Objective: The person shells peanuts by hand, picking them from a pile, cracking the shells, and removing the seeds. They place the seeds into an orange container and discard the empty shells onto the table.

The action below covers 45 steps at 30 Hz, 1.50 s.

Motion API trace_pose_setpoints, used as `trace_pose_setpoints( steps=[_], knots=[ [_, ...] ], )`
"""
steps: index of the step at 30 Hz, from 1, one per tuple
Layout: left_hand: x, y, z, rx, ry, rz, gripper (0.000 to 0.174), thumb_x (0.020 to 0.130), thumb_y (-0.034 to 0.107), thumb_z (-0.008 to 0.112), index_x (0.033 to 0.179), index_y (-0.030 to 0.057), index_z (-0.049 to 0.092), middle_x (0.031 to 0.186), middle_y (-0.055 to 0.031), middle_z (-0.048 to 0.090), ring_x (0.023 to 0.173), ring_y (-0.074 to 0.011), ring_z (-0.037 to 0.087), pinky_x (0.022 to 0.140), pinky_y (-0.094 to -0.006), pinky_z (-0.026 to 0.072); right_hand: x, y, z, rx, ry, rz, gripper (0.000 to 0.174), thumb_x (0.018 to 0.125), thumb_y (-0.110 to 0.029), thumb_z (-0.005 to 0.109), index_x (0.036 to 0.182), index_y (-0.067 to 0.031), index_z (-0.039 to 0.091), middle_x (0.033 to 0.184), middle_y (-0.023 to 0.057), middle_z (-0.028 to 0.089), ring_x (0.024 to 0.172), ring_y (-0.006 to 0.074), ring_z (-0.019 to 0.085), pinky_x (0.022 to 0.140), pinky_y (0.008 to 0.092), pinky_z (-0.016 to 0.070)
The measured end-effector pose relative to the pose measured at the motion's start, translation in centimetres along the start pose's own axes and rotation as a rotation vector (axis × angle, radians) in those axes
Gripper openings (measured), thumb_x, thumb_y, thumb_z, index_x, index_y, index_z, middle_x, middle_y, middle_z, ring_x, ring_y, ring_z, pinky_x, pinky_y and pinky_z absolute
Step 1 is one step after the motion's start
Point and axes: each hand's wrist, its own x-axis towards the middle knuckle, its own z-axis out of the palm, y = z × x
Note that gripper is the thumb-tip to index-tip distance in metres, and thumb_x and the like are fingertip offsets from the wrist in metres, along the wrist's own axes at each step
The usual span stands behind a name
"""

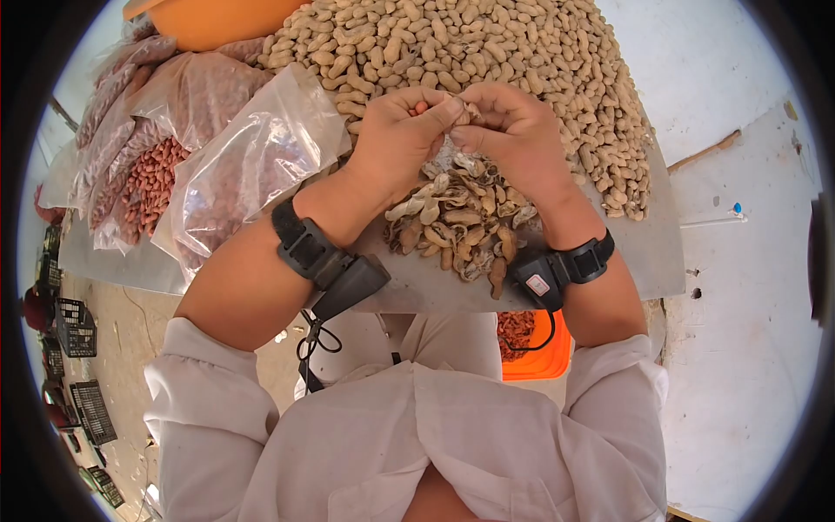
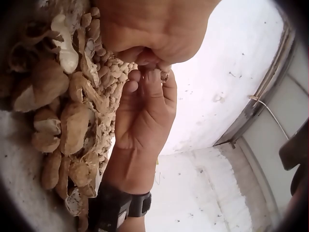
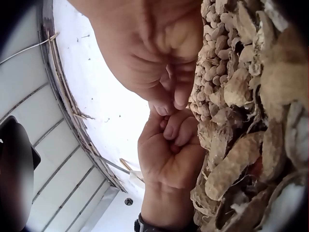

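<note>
Above a heap of broken peanut shells (image 1: 461, 209), both hands meet fingertip to fingertip. My left hand (image 1: 391, 139) has its fingers curled round red peanut kernels (image 3: 175, 148), which show between the fingers in the right wrist view; its thumb is at a peanut shell. My right hand (image 1: 513, 130) pinches that peanut shell (image 1: 470, 114) between thumb and fingers. In the left wrist view the right hand (image 2: 145, 111) faces the left one, a bit of shell at its fingertips. The shell is mostly hidden by the fingers.
A large pile of unshelled peanuts (image 1: 487, 43) lies just beyond the hands. Plastic bags (image 1: 252, 165) with red kernels (image 1: 152, 187) lie at left, below an orange basin (image 1: 217, 22). Under the table edge stands an orange container (image 1: 544, 357) of reddish bits.
</note>
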Motion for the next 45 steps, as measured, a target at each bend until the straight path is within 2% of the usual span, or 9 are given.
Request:
trace_pose_setpoints(
  steps=[5, 8, 11, 14, 29, 32, 35, 38, 45],
  knots=[
    [0.1, -0.5, 0.4, 0.199, 0.033, 0.085, 0.014, 0.085, 0.013, 0.061, 0.089, -0.0012, 0.063, 0.064, 0.0055, 0.050, 0.053, -0.0013, 0.038, 0.046, -0.0175, 0.0290, -0.2, -0.3, -0.1, -0.138, 0.046, 0.005, 0.021, 0.071, -0.007, 0.070, 0.089, -0.0014, 0.060, 0.077, 0.0026, 0.060, 0.069, 0.0083, 0.056, 0.061, 0.0226, 0.0464],
    [-0.3, -0.1, 0.4, 0.154, -0.044, 0.003, 0.014, 0.085, 0.012, 0.062, 0.088, -0.0010, 0.063, 0.062, 0.0059, 0.048, 0.052, -0.0015, 0.038, 0.045, -0.0178, 0.0284, 0.1, 0.1, -1.2, -0.252, -0.044, -0.043, 0.019, 0.069, -0.009, 0.071, 0.082, -0.0023, 0.058, 0.071, 0.0016, 0.056, 0.063, 0.0069, 0.050, 0.057, 0.0220, 0.0428],
    [-0.2, -0.4, 0.3, 0.180, -0.054, 0.026, 0.014, 0.085, 0.013, 0.062, 0.086, -0.0011, 0.063, 0.061, 0.0065, 0.047, 0.052, -0.0016, 0.037, 0.045, -0.0180, 0.0279, -0.2, -1.1, -1.3, -0.406, -0.060, -0.076, 0.018, 0.070, 0.001, 0.070, 0.078, -0.0035, 0.055, 0.070, -0.0040, 0.052, 0.061, 0.0020, 0.045, 0.053, 0.0171, 0.0361],
    [-0.2, -0.6, 0.3, 0.114, -0.058, 0.011, 0.015, 0.085, 0.014, 0.062, 0.085, -0.0013, 0.064, 0.061, 0.0066, 0.047, 0.052, -0.0016, 0.037, 0.046, -0.0182, 0.0286, 0.1, -0.5, -1.5, -0.412, -0.036, -0.128, 0.021, 0.065, -0.012, 0.071, 0.074, -0.0046, 0.054, 0.065, 0.0012, 0.050, 0.057, 0.0087, 0.043, 0.051, 0.0242, 0.0372],
    [-0.2, -0.8, 0.3, 0.247, -0.067, 0.035, 0.014, 0.086, 0.013, 0.061, 0.091, 0.0006, 0.062, 0.064, 0.0050, 0.049, 0.053, -0.0025, 0.039, 0.046, -0.0174, 0.0291, 0.0, -0.9, -1.0, -0.481, -0.037, -0.171, 0.020, 0.063, -0.009, 0.066, 0.067, -0.0037, 0.047, 0.059, 0.0043, 0.045, 0.054, 0.0136, 0.041, 0.050, 0.0271, 0.0362],
    [0.0, -0.5, 0.3, 0.223, -0.035, 0.066, 0.013, 0.086, 0.013, 0.060, 0.090, 0.0008, 0.061, 0.063, 0.0047, 0.048, 0.053, -0.0028, 0.039, 0.046, -0.0175, 0.0292, 0.3, 0.3, -1.2, -0.486, -0.009, -0.280, 0.021, 0.062, -0.009, 0.066, 0.067, -0.0033, 0.046, 0.059, 0.0050, 0.044, 0.054, 0.0143, 0.041, 0.050, 0.0277, 0.0363],
    [-0.1, -0.5, 0.3, 0.109, -0.013, 0.058, 0.014, 0.087, 0.013, 0.059, 0.086, -0.0009, 0.063, 0.061, 0.0062, 0.047, 0.053, -0.0016, 0.038, 0.046, -0.0177, 0.0290, 0.3, 0.6, -1.0, -0.478, 0.002, -0.289, 0.020, 0.066, -0.008, 0.067, 0.067, -0.0029, 0.047, 0.061, 0.0031, 0.049, 0.057, 0.0107, 0.046, 0.051, 0.0248, 0.0389],
    [-0.2, -0.2, 0.4, 0.026, -0.029, 0.036, 0.015, 0.087, 0.012, 0.059, 0.090, -0.0013, 0.063, 0.062, 0.0055, 0.047, 0.051, -0.0025, 0.037, 0.045, -0.0180, 0.0286, 0.0, -0.3, -0.7, -0.094, 0.005, -0.007, 0.015, 0.071, -0.007, 0.068, 0.071, -0.0026, 0.054, 0.066, 0.0009, 0.055, 0.064, 0.0080, 0.054, 0.056, 0.0213, 0.0434],
    [-0.2, -0.3, 0.5, -0.085, -0.011, 0.023, 0.019, 0.087, 0.012, 0.058, 0.100, -0.0021, 0.063, 0.062, 0.0057, 0.046, 0.050, -0.0029, 0.037, 0.044, -0.0177, 0.0284, 0.1, -0.1, -0.8, -0.145, 0.120, -0.012, 0.024, 0.074, -0.010, 0.070, 0.095, -0.0006, 0.064, 0.081, 0.0048, 0.065, 0.070, 0.0081, 0.059, 0.063, 0.0212, 0.0478]
  ],
)
